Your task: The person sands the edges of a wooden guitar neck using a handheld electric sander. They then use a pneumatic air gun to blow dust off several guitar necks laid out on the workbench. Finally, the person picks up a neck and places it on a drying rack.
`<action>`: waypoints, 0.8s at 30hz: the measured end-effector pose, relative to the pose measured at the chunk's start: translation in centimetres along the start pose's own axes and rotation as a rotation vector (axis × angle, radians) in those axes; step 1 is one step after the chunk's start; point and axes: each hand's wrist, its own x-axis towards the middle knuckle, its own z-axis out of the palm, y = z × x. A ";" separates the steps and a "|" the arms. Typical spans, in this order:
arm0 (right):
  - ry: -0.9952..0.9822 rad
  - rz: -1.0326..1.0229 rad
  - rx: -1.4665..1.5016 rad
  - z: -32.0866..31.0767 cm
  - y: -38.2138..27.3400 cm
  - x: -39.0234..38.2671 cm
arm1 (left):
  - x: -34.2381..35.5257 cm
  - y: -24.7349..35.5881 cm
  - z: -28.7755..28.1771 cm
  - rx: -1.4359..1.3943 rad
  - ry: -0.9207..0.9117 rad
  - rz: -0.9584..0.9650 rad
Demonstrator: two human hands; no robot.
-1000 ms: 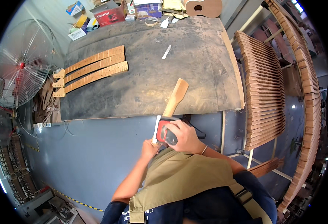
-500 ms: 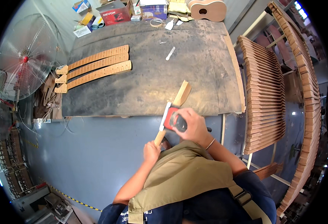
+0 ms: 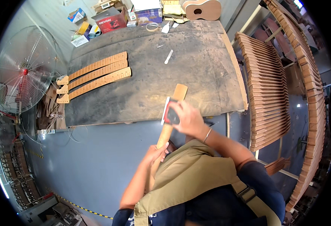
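Note:
A pale wooden neck blank (image 3: 180, 91) lies lengthwise away from me, its far end over the near edge of the dark worktable (image 3: 146, 94) and its lower end by my apron. My left hand (image 3: 157, 153) is closed round the neck's lower part. My right hand (image 3: 187, 118) grips a red-and-black sanding tool (image 3: 171, 112) with a white base strip, held against the neck above my left hand. Three fretted guitar necks (image 3: 97, 73) with headstocks lie side by side on the table's left.
Boxes (image 3: 111, 19), a white bottle (image 3: 165, 28), a tape ring (image 3: 152, 26) and an unfinished guitar body (image 3: 202, 10) line the table's back. A large fan (image 3: 25, 71) stands left; racks packed with wooden necks (image 3: 269, 94) stand right. A short white strip (image 3: 168, 57) lies on the table.
My right hand and the sanding tool have moved up along the neck, away from my body. My left hand's wrist and fingers have shifted on the lower part of the neck.

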 end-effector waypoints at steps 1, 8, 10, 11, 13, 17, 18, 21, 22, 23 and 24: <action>0.063 0.010 -0.036 -0.1 1.2 1.9 | 0.6 -0.7 -0.1 -0.096 -0.026 -0.022; 0.137 0.090 -0.033 0.8 6.0 9.7 | 0.3 -1.1 1.3 -0.243 0.104 -0.049; 0.122 0.086 -0.043 1.2 6.3 10.7 | 0.4 -1.5 1.4 -0.235 0.144 -0.050; 0.131 0.092 -0.053 1.2 6.5 11.3 | 0.6 -1.6 1.4 -0.208 0.165 -0.042; 0.169 0.101 -0.072 1.5 6.8 11.9 | 0.7 -1.8 1.6 -0.183 0.214 -0.041; 0.087 0.025 -0.066 2.4 6.0 11.1 | 0.6 -1.8 2.1 -0.170 0.252 0.018; 0.103 0.035 -0.076 2.3 6.3 11.3 | 0.6 -1.8 2.2 -0.179 0.257 0.026; 0.203 0.072 -0.093 1.6 8.5 13.3 | 0.7 -1.8 2.1 -0.200 0.268 0.047; 0.232 0.068 -0.114 1.5 9.1 13.5 | 0.7 -1.8 2.1 -0.202 0.269 0.052; 0.262 0.065 -0.135 1.4 9.5 13.6 | 0.7 -1.7 2.1 -0.204 0.271 0.058; 0.286 0.063 -0.160 1.2 9.7 13.7 | 0.7 -1.6 2.1 -0.205 0.275 0.052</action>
